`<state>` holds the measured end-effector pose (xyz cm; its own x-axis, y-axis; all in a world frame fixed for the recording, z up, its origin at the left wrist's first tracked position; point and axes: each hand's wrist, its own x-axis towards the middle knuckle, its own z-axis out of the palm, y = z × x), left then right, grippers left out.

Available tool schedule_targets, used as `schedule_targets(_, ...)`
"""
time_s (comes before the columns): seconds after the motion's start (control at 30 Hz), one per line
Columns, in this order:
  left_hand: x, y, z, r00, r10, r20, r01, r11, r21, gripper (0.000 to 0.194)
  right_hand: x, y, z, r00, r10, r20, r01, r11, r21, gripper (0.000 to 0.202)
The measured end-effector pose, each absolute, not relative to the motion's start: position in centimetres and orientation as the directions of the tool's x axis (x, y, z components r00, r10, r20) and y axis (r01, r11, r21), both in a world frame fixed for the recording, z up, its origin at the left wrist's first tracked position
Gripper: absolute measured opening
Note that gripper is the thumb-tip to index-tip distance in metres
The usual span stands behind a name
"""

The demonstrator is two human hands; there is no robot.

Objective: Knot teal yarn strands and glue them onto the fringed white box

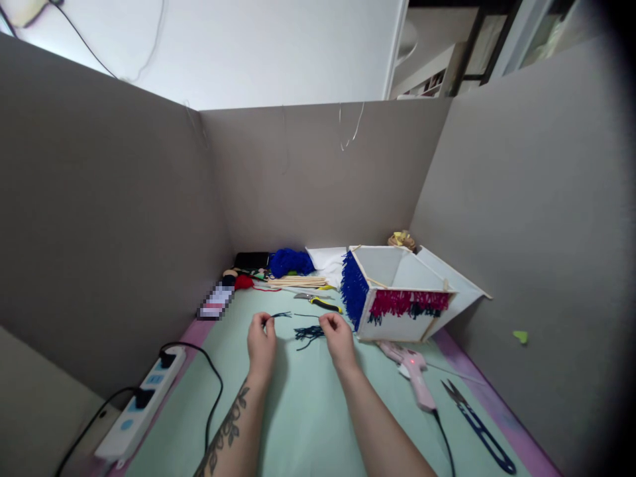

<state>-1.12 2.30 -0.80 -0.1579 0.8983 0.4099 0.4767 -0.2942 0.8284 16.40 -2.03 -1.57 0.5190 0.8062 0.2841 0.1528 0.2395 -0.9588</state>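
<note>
Ctr of frame, L hand [262, 334] has thumb & fingertips pinched shut on a small bunch of dark blue yarn strands [282, 315]. R hand [336, 330], just right of ctr, also pinched, w/ a single dark strand [305, 315] sticking out toward the L hand; a loose pile of cut dark yarn [309, 333] lies on the pale green mat [293, 404] just beside it. Yellow-and-black-handled pliers [322, 303] lie above, w/ thin wooden sticks [298, 281] & a bright blue yarn bundle [291, 262] farther up. Right of ctr: white panel box [397, 271] w/ blue & magenta yarn fringe. Lower right: pink glue gun [415, 377], red light on, & dark blue thread snips [479, 427], blades apart. Lower left: white power strip [144, 404] w/ 2 black plugs in.
</note>
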Motion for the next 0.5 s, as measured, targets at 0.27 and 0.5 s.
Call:
schedule_targets(0.27,-0.7,1.6,0.1,-0.164,0.915,0.370,0.381,-0.287,0.879,0.030,16.7,-1.8,-1.9,0.548,0.799,0.246,0.056,0.258,-0.964,0.030)
schedule_targets(0.5,2.7,-0.2,-0.9,0.405,0.904,-0.136,-0.169,0.220,0.961,0.045,14.8,-2.7,-0.7,0.248,0.883,0.398,0.274,0.331,-0.903,0.010)
